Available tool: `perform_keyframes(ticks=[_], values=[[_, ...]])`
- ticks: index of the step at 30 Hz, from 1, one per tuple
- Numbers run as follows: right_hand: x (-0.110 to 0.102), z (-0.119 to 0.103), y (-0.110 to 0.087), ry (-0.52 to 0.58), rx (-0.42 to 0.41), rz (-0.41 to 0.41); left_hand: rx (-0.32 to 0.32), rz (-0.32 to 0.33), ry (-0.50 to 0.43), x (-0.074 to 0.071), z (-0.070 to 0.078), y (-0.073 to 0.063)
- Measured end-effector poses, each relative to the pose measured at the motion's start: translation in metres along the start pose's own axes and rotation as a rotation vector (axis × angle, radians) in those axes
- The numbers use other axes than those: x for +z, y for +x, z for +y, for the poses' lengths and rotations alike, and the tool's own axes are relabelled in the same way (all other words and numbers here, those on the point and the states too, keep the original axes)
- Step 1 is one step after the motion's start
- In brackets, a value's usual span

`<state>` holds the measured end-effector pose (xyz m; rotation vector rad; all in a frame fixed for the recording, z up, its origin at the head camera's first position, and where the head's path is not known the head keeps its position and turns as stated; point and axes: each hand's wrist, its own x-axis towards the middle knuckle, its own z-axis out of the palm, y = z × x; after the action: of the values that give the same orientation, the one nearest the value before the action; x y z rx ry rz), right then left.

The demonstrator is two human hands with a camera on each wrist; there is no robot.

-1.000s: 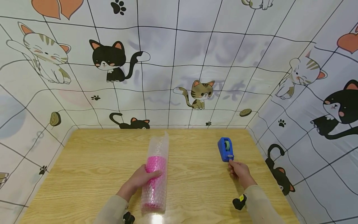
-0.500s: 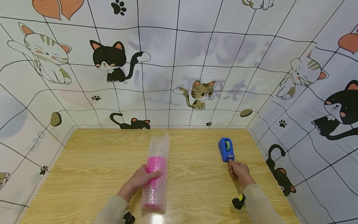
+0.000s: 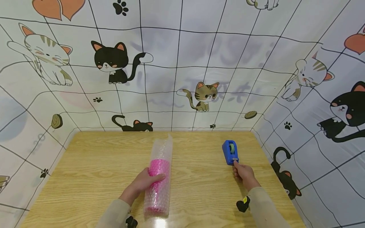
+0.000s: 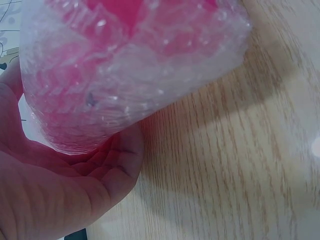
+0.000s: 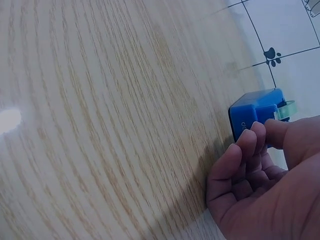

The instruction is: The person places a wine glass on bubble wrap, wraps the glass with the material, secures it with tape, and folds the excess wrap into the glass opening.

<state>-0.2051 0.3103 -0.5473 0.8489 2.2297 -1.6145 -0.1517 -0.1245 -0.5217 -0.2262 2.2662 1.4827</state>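
My left hand (image 3: 141, 183) grips a pink cylinder-shaped thing rolled in clear bubble wrap (image 3: 159, 198), thumb over its top and fingers down its side. The roll lies lengthwise on the table, its loose wrap end pointing to the far edge. In the left wrist view, the fingers curl under the bubble wrap (image 4: 150, 70). On the right stands a blue tape dispenser (image 3: 227, 151) with a greenish tape roll (image 5: 288, 110). My right hand (image 3: 246, 176) pinches thumb and forefinger together at its cutter end, where the tape comes off; the tape between the fingertips is hidden.
Both things rest on a light wood-grain table (image 3: 196, 190). A cat-printed white cloth (image 3: 159, 79) rises behind the table and along both sides. A small black object with a yellow mark (image 3: 243, 205) is at the right wrist.
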Motion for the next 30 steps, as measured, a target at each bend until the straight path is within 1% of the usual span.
perform_keyframes(ticks=[8, 15, 18, 25, 29, 30], values=[[-0.0004, -0.0037, -0.0019, 0.02, -0.008, -0.035, 0.005, -0.004, -0.002, -0.0005, 0.0011, -0.0002], [0.0004, -0.0058, -0.0026, 0.012, -0.013, -0.027, 0.003, -0.003, 0.0, -0.0008, 0.0009, 0.0003], [-0.0003, -0.0047, -0.0024, 0.0, -0.024, -0.039, 0.003, -0.001, 0.007, -0.001, 0.001, 0.0007], [-0.0006, -0.004, 0.0016, -0.016, -0.012, -0.026, 0.002, -0.005, 0.002, -0.0009, 0.002, 0.0006], [-0.0002, 0.0003, 0.0036, -0.018, -0.022, -0.016, -0.001, -0.002, 0.006, -0.0002, 0.002, 0.0], [-0.0005, 0.0026, 0.0035, -0.019, -0.027, -0.017, -0.002, -0.004, -0.007, 0.0004, 0.0012, 0.0]])
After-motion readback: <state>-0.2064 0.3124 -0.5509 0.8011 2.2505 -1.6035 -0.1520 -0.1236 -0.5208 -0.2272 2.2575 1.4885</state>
